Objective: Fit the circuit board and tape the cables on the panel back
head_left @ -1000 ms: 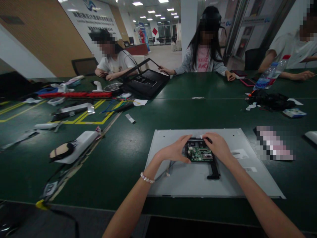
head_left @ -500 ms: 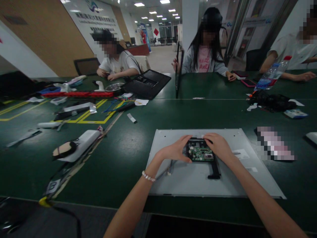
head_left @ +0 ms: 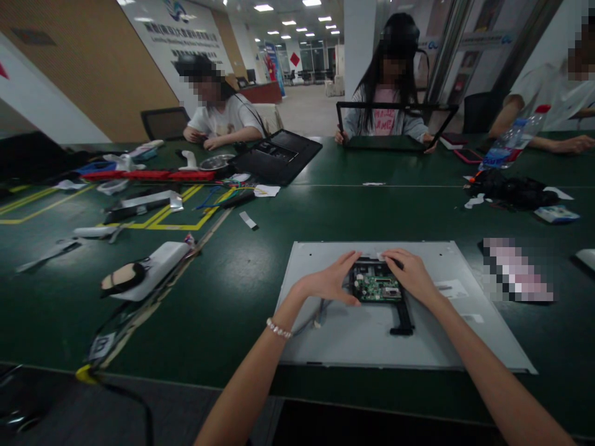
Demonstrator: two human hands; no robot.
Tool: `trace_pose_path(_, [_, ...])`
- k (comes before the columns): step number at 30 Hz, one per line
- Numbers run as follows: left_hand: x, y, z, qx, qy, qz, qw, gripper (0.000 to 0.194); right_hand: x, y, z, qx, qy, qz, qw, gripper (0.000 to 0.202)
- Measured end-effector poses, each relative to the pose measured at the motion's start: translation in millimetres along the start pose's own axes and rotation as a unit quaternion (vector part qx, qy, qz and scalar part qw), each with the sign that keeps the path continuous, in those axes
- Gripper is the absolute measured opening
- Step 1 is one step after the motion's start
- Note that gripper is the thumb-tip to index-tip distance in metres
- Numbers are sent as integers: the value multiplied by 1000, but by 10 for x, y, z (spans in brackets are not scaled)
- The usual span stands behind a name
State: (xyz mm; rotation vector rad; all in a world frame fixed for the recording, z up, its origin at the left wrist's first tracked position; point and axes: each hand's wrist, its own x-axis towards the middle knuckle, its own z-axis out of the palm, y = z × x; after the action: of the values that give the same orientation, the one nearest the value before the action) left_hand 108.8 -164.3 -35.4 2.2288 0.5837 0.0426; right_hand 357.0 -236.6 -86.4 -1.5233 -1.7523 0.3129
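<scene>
Spreads left hand [head_left: 325, 283] in a wide C at nine o'clock of a black plastic bracket [head_left: 404, 317], curls right hand [head_left: 413, 274] over the corner toward two o'clock; cannot tell whether pinching anything there. Seemingly steadies or seats the bracket, with its green circuit board [head_left: 375, 288], on a grey metal-backed panel [head_left: 344, 347], flat on a green table [head_left: 223, 322] at four o'clock in view. Probably calls next for even pressure from both sides, clear of the bare circuitry. Shows a board dotted with small parts, plus a silvery block [head_left: 391, 292] toward four o'clock, inside a dark rim; extends a narrow strut toward five o'clock, ending in a foot turned to nine.
</scene>
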Motion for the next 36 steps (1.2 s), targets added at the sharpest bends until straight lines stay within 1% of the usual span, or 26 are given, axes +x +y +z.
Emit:
trace_pose_path(2, [-24, 10, -61, 2, 1, -2, 1000, 121, -13, -21, -12, 4, 9, 3, 1000, 30])
trace_pose_path(4, [-67, -19, -173, 20, 25, -13, 999, 110, -33, -36, -23, 6, 20, 6, 1000, 30])
trace_pose_path(5, [-98, -62, -246, 35, 49, -25, 998, 101, -46, -40, -27, 6, 25, 8, 1000, 30])
trace_pose_path(7, [-174, -221, -417, 74, 126, -62, 987, 83, -71, -37, -29, 6, 37, 12, 999, 30])
trace_pose_path(8, [-218, -338, -508, 96, 177, -88, 976, 74, -83, -32, -26, 6, 43, 14, 999, 29])
trace_pose_path(10, [-318, -625, -680, 151, 286, -148, 935, 60, -99, -17, -15, 6, 56, 18, 998, 30])
trace_pose_path(12, [-425, -930, -821, 205, 383, -216, 874, 47, -106, -4, -1, 5, 69, 21, 997, 30])
trace_pose_path(13, [-478, -1068, -875, 225, 419, -243, 845, 42, -107, 1, 5, 5, 74, 21, 997, 30])
trace_pose_path(15, [-578, -1286, -956, 240, 447, -268, 819, 40, -108, 8, 12, 5, 82, 21, 996, 30])
trace_pose_path(16, [-621, -1362, -987, 250, 453, -278, 809, 41, -109, 11, 12, 6, 84, 20, 996, 30])
trace_pose_path(18, [-691, -1452, -1049, 273, 453, -304, 792, 42, -112, 14, 7, 7, 88, 19, 996, 29])
trace_pose_path(20, [-737, -1482, -1121, 290, 438, -342, 779, 41, -116, 16, 0, 7, 92, 19, 996, 29])
trace_pose_path(24, [-759, -1460, -1289, 282, 402, -391, 778, 34, -117, 22, -5, 1, 99, 18, 995, 29])
trace_pose_path(27, [-737, -1392, -1391, 278, 391, -416, 773, 31, -116, 34, 2, -2, 100, 16, 995, 29])
trace_pose_path(29, [-724, -1305, -1428, 282, 384, -423, 771, 29, -118, 43, 7, -3, 101, 14, 995, 29])
trace_pose_path(31, [-716, -1180, -1431, 292, 377, -417, 774, 29, -121, 46, 8, -5, 102, 12, 995, 29])
trace_pose_path(33, [-708, -1027, -1387, 305, 370, -402, 780, 32, -126, 37, 0, -5, 104, 11, 995, 29])
trace_pose_path(36, [-691, -763, -1203, 326, 355, -375, 792, 35, -132, -11, -24, -12, 109, 2, 994, 29])
